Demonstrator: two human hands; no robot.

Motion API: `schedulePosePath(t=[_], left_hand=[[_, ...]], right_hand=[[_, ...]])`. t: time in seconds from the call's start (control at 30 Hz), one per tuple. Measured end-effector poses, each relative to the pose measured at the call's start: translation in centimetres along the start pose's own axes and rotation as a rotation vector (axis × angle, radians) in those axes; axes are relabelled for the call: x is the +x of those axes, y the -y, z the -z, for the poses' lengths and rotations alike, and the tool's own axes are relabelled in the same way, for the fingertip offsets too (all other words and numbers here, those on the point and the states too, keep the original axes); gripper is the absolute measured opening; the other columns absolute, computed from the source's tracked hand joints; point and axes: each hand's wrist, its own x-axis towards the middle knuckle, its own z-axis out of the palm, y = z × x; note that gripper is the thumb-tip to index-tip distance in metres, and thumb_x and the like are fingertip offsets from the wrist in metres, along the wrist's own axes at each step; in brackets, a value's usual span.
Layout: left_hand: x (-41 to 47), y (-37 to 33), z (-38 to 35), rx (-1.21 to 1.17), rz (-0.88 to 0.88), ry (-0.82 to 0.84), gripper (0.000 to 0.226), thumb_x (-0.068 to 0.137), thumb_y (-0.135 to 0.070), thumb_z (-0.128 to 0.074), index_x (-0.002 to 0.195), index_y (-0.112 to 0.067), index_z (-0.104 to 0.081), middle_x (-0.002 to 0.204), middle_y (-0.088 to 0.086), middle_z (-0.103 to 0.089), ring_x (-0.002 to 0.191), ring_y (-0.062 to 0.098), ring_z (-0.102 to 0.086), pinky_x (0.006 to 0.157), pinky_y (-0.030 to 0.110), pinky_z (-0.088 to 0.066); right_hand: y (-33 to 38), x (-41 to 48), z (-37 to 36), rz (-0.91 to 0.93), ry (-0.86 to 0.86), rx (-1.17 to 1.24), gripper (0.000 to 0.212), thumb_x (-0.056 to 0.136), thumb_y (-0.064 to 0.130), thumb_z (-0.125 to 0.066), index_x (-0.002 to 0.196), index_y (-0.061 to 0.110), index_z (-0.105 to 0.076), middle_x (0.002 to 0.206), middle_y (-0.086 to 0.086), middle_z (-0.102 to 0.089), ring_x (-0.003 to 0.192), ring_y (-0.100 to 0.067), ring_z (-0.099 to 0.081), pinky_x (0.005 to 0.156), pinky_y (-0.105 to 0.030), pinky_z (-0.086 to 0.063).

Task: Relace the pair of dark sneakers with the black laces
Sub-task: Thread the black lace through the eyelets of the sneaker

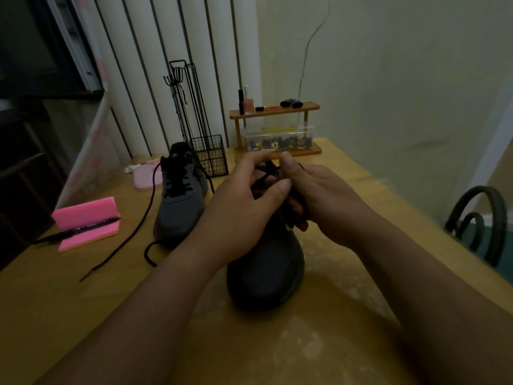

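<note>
1. Pink block (86, 218) with a pen (75, 232) across it sits near the left edge of the tabletop (83, 301). Neither is part of the job.
2. To its right, the far sneaker (180, 207) stands toward the back edge with its toe pointing at the front edge. Black crossings show over its tongue. Its loose lace (138, 226) trails off toward the front-left corner, so I judge it threaded but untied.
3. The left hand (238, 207) lies over the throat of the near sneaker (266, 273), fingers curled. Its thumb presses a strand of the lace (266, 177) against the upper.
4. The near sneaker sits at the tabletop's middle, toe toward the front edge. Its lace shows only as a short dark loop over the tongue, between the two thumbs and touching the left one. The hands hide the rest.
5. The right hand (327, 201) has its fingers curled tight round the right side of the upper, with the thumb raised just beside the lace. Whether it pinches the lace end I cannot tell.
6. The step in hand looks like threading the near sneaker's eyelets, with one shoe mostly done. The next move calls for one hand to steady the eyelet edge while the other feeds the tip through and draws the slack even.
</note>
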Motion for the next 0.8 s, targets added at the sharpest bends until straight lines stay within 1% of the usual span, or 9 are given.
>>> schedulePosePath(t=[0.1,0.2,0.33,0.4,0.47,0.53,0.63,0.7,0.8], left_hand=[[-0.1,-0.3,0.7,-0.015,-0.038,-0.024,0.012,0.106,-0.03,-0.057,0.111,-0.025,-0.066,0.077,-0.012,-0.065,0.069,-0.002,-0.061,0.064,0.019,-0.048],[-0.6,1.1,2.3,-0.116,0.089,-0.131,0.03,0.108,-0.033,-0.052,0.084,-0.018,-0.06,0.06,-0.013,-0.051,0.052,0.002,-0.045,0.051,0.022,-0.039],[-1.3,3.4,4.2,-0.087,0.261,-0.282,0.034,0.089,-0.034,-0.054,0.057,-0.026,-0.05,0.055,-0.003,-0.042,0.051,0.016,-0.035,0.055,0.035,-0.029],[-1.6,4.2,4.3,0.152,0.257,-0.246,0.026,0.09,-0.031,-0.058,0.066,-0.023,-0.055,0.066,0.002,-0.051,0.059,0.013,-0.044,0.06,0.034,-0.036],[-1.7,3.6,3.9,0.381,0.136,-0.263,0.017,0.087,-0.035,-0.057,0.095,-0.02,-0.062,0.097,-0.001,-0.056,0.085,0.012,-0.055,0.072,0.033,-0.045],[-1.3,1.8,3.0,0.416,-0.037,-0.262,0.038,0.087,-0.034,-0.052,0.124,-0.025,-0.059,0.121,-0.01,-0.05,0.111,0.006,-0.052,0.087,0.019,-0.042],[-0.6,-0.6,0.8,0.325,-0.095,-0.09,0.042,0.106,-0.038,-0.043,0.147,-0.031,-0.047,0.134,-0.017,-0.048,0.117,-0.004,-0.049,0.088,0.014,-0.042],[-0.3,-0.3,-0.2,0.341,-0.102,-0.029,0.04,0.109,-0.047,-0.04,0.146,-0.034,-0.045,0.126,-0.017,-0.055,0.108,-0.003,-0.054,0.084,0.022,-0.049],[-0.2,1.5,-0.3,0.318,-0.1,-0.067,0.016,0.108,-0.044,-0.047,0.109,-0.034,-0.06,0.087,-0.014,-0.063,0.08,0.003,-0.06,0.063,0.025,-0.044]], right_hand=[[0.3,-0.1,0.4,0.018,0.011,0.047,0.048,0.101,0.051,-0.051,0.09,0.006,-0.061,0.058,-0.003,-0.045,0.05,-0.018,-0.044,0.049,-0.029,-0.04],[0.1,-0.1,1.4,-0.02,-0.025,0.011,0.05,0.092,0.047,-0.063,0.099,-0.002,-0.063,0.058,-0.002,-0.044,0.052,-0.018,-0.043,0.051,-0.027,-0.04],[-0.4,0.0,2.1,-0.078,-0.082,0.023,0.031,0.105,0.034,-0.057,0.103,0.008,-0.073,0.062,-0.001,-0.038,0.056,-0.014,-0.039,0.052,-0.025,-0.036],[-0.5,-0.1,2.0,-0.068,-0.084,-0.034,0.03,0.107,0.034,-0.055,0.104,0.012,-0.075,0.064,0.0,-0.041,0.056,-0.011,-0.039,0.053,-0.024,-0.035],[-0.3,-0.3,1.3,-0.024,-0.057,-0.209,0.028,0.106,0.034,-0.057,0.104,0.015,-0.077,0.062,0.009,-0.053,0.054,-0.002,-0.046,0.055,-0.018,-0.037],[0.0,-0.4,0.4,0.026,0.007,-0.341,0.025,0.106,0.033,-0.058,0.104,0.018,-0.078,0.065,0.02,-0.064,0.06,0.006,-0.057,0.057,-0.009,-0.041],[0.4,-0.5,-0.3,0.033,0.085,-0.276,0.029,0.109,0.028,-0.052,0.1,0.013,-0.075,0.068,0.017,-0.066,0.062,0.005,-0.059,0.057,-0.009,-0.042],[0.7,-0.5,0.0,-0.008,0.073,-0.121,0.029,0.109,0.024,-0.05,0.104,0.004,-0.07,0.064,0.011,-0.058,0.053,0.0,-0.05,0.051,-0.013,-0.039],[0.6,-0.3,0.9,-0.022,-0.03,-0.073,0.018,0.107,0.02,-0.056,0.107,0.006,-0.066,0.074,-0.003,-0.059,0.06,-0.014,-0.053,0.054,-0.026,-0.042]])
